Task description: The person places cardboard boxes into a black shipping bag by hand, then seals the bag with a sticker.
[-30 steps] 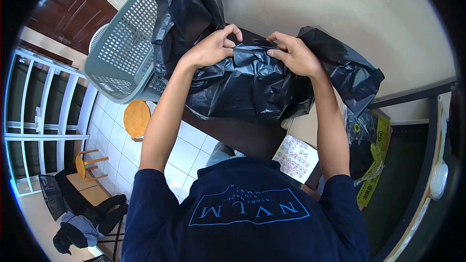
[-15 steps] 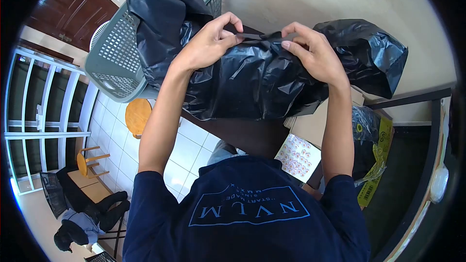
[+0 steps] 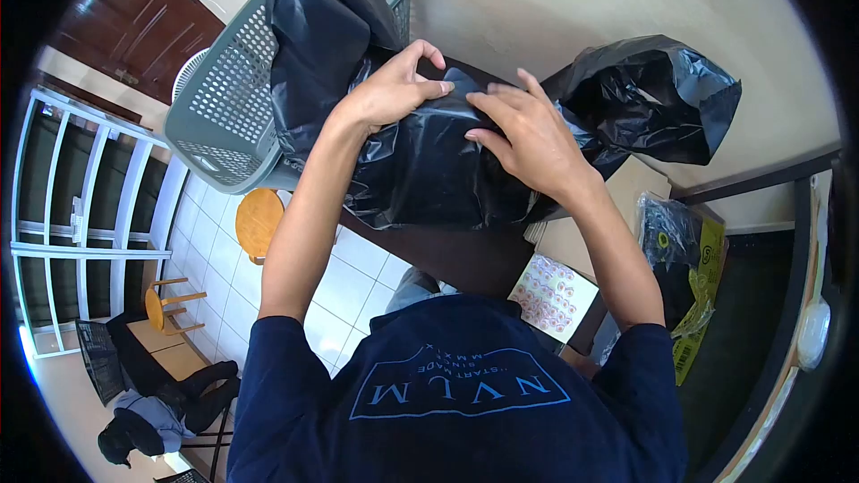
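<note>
My left hand (image 3: pixel 394 89) pinches the top edge of the black plastic bag (image 3: pixel 429 170) on the dark bench (image 3: pixel 447 255), a clenched grip that seems meant to pin the fold, while my right hand (image 3: pixel 523 139) lies flat and open on it at about three o'clock, probably pressing air out. The grey laundry basket (image 3: pixel 228 89) stands at ten o'clock; my shirt (image 3: pixel 456 394) reads "NVLM", mirrored.

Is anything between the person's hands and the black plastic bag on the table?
Nothing visible does. The left hand pinches the black plastic bag at its top edge, and the right hand lies flat on it. The grey laundry basket stands off to the left.
</note>
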The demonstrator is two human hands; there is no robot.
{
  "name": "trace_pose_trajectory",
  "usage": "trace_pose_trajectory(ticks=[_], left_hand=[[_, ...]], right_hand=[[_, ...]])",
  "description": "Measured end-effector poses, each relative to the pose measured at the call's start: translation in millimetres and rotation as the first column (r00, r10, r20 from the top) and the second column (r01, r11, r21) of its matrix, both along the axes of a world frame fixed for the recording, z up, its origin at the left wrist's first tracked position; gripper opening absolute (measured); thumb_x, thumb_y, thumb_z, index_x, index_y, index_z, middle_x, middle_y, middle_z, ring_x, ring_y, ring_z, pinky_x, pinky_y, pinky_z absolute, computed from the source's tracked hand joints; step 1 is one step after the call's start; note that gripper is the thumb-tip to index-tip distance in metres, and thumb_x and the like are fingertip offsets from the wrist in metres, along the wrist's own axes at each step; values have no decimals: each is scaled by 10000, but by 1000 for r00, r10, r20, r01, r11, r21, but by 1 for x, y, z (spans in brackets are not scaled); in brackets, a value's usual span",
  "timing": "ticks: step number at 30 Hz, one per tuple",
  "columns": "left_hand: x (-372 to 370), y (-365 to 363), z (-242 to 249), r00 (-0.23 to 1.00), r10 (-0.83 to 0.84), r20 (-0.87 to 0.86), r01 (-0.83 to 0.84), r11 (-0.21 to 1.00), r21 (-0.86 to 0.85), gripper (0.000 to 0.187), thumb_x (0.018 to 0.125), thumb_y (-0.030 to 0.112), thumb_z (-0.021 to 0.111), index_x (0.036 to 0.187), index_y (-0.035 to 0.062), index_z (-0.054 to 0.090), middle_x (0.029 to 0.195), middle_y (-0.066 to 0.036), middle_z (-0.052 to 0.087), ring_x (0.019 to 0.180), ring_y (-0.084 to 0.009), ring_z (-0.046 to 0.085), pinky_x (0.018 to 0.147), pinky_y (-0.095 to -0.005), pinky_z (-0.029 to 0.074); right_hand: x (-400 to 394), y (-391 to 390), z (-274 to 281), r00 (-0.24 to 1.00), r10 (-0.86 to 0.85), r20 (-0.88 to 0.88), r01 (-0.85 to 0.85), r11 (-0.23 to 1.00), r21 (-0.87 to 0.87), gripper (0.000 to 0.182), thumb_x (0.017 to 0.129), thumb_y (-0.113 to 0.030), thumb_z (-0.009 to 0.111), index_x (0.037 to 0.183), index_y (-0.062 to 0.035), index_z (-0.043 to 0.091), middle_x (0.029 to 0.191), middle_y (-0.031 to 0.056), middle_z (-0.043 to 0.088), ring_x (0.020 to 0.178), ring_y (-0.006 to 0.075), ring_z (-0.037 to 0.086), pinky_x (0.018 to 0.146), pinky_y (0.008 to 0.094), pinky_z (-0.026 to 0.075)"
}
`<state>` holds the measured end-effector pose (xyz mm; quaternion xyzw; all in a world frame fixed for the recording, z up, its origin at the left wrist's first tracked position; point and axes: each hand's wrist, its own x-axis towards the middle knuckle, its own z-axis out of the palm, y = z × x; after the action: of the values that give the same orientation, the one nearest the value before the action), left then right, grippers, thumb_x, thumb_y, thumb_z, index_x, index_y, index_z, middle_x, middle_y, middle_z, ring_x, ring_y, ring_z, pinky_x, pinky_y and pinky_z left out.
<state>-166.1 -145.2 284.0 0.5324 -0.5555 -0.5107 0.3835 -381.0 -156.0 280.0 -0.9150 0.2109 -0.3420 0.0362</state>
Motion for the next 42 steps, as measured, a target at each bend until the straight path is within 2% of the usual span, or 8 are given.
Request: trace_pose_trajectory(ticks=[8, 15, 21, 22, 27, 32, 37, 42], left_hand=[[-14, 29, 25, 854, 106, 510, 285, 724, -628, 183, 850, 147, 656, 906, -26, 637, 820, -123, 625, 757, -254, 597, 705, -338, 466], [-22, 51, 14, 848, 27, 529, 203, 906, -372, 166, 865, 119, 604, 888, -42, 642, 776, -219, 624, 742, -382, 607, 658, -387, 466], [-24, 52, 9, 848, 59, 526, 186, 897, -401, 163, 915, 112, 563, 908, -49, 584, 723, -192, 590, 624, -240, 588, 620, -336, 454], [-24, 51, 7, 849, 61, 524, 177, 903, -392, 167, 916, 114, 564, 898, -51, 583, 711, -171, 588, 624, -208, 564, 619, -320, 447], [-26, 51, 0, 868, 51, 495, 109, 951, -289, 172, 902, 123, 555, 887, -45, 590, 724, -196, 604, 653, -303, 564, 637, -354, 440], [-24, 59, 18, 885, -26, 466, 157, 957, -244, 119, 906, 89, 575, 952, -21, 577, 785, -62, 579, 762, -120, 517, 721, -267, 425], [-19, 66, 29, 884, -100, 457, 330, 826, -458, 123, 846, 53, 625, 936, -9, 568, 856, -68, 577, 796, -174, 560, 781, -305, 450], [-25, 67, 30, 842, 49, 538, 221, 877, -426, 411, 788, 162, 730, 1118, 19, 533, 1027, -117, 600, 909, -222, 587, 805, -336, 461]], right_hand=[[-9, -8, 23, 990, 144, 5, -126, 851, 509, 186, 781, -59, 690, 918, 52, 631, 765, 202, 652, 742, 331, 648, 681, 364, 486], [-9, -14, 17, 982, 152, 110, -185, 695, 695, 133, 802, -51, 658, 882, 43, 611, 708, 197, 653, 671, 315, 650, 634, 353, 466], [-11, -12, 18, 990, 129, 62, -137, 734, 665, 142, 812, -73, 656, 893, 29, 599, 712, 190, 652, 646, 307, 636, 612, 361, 455], [-11, -14, 12, 987, 147, 58, -151, 764, 628, 135, 838, -64, 648, 925, 10, 576, 646, 111, 629, 561, 145, 490, 564, 289, 394], [-9, -17, 2, 989, 120, 83, -145, 794, 591, 179, 847, -45, 645, 992, 4, 552, 672, 90, 593, 597, 149, 504, 582, 300, 415], [-18, -12, 7, 983, 160, 93, -184, 817, 546, 263, 842, -100, 674, 1044, 3, 541, 750, 113, 634, 674, 186, 593, 630, 320, 459], [-37, -7, 28, 957, 120, -264, 70, 788, 612, 445, 778, -189, 745, 1112, 15, 533, 913, 184, 677, 904, 298, 668, 757, 372, 492], [-41, 3, 40, 991, 104, 82, -132, 734, 666, 435, 686, 36, 745, 1062, 16, 526, 899, 201, 658, 917, 312, 661, 791, 370, 470]])
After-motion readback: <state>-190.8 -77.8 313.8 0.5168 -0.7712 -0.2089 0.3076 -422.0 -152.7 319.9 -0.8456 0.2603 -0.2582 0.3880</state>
